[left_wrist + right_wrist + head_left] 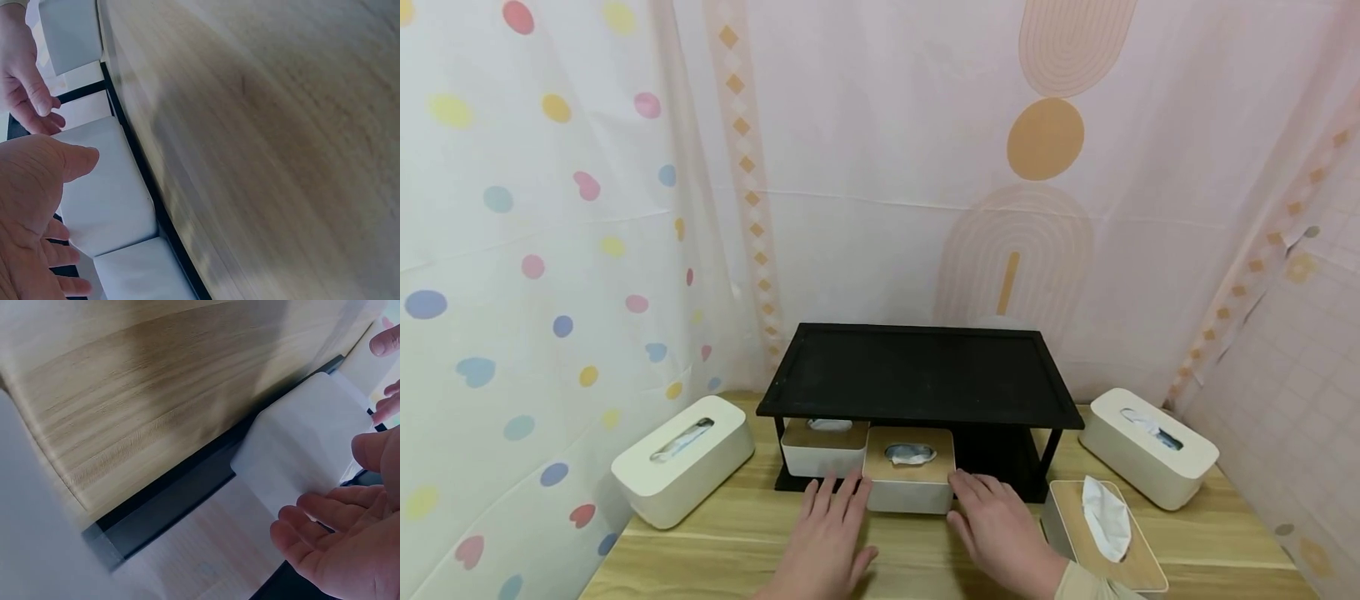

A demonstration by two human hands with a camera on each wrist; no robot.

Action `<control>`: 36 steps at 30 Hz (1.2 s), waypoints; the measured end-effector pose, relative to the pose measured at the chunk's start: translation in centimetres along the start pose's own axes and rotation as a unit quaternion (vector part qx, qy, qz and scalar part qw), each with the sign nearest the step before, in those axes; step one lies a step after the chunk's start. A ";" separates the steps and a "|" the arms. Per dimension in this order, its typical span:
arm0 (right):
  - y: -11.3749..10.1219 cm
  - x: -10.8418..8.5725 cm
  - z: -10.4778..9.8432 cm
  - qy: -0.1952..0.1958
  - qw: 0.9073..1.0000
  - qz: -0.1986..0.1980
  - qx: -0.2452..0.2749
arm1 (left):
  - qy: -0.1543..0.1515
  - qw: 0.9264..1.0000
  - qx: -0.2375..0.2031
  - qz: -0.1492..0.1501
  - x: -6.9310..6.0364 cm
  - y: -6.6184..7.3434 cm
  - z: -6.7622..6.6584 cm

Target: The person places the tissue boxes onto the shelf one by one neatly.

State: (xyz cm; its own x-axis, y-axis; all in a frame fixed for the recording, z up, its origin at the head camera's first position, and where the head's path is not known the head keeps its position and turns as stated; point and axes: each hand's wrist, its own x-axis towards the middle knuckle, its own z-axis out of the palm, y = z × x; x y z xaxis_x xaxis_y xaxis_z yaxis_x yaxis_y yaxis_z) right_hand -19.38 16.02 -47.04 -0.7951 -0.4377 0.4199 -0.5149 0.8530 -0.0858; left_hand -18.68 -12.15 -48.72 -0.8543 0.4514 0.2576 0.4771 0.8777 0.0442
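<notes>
A white tissue box with a wood-look lid (910,497) sits partly inside the low black two-tier shelf (925,371), its front sticking out. My left hand (826,537) is at the left front corner of this box, fingers extended. On the opposite side, the fingers of my right hand (1003,532) rest against the box wall. In the right wrist view, fingertips (287,537) touch the white side. A second wood-lidded tissue box (823,461) stands to its left under the shelf top, which hides its rear part.
On the wooden table (715,554), a plain white tissue box (688,467) stands left of the shelf and another white box (1150,450) stands right. Beside my right wrist is a wood-lidded box (1131,567) with a tissue sticking up. Patterned curtains (880,167) hang behind.
</notes>
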 end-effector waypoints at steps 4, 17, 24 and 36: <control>0.0 0.1 -0.1 -0.004 1.000 0.007 0.014 | 0.011 1.000 -0.003 -0.002 0.1 -0.1 0.1; 0.6 0.2 -0.1 0.029 0.996 -0.029 -0.079 | 0.099 0.995 0.016 0.011 1.1 -0.7 1.0; 0.8 1.1 -0.4 -0.011 0.997 0.005 -0.072 | 0.131 0.991 0.026 0.001 2.4 -1.0 1.1; 1.0 2.5 -0.3 -0.025 0.998 0.034 -0.044 | 0.108 0.993 0.043 -0.020 4.0 -1.5 1.1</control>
State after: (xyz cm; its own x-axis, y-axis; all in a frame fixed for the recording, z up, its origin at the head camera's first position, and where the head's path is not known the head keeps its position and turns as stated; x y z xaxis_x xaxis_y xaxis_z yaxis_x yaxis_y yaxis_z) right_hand -21.81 15.88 -45.78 -0.8432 -0.3897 0.3704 -0.4311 0.9017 -0.0326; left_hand -23.03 -11.48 -48.84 -0.8038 0.3789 0.4585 0.4165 0.9089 -0.0211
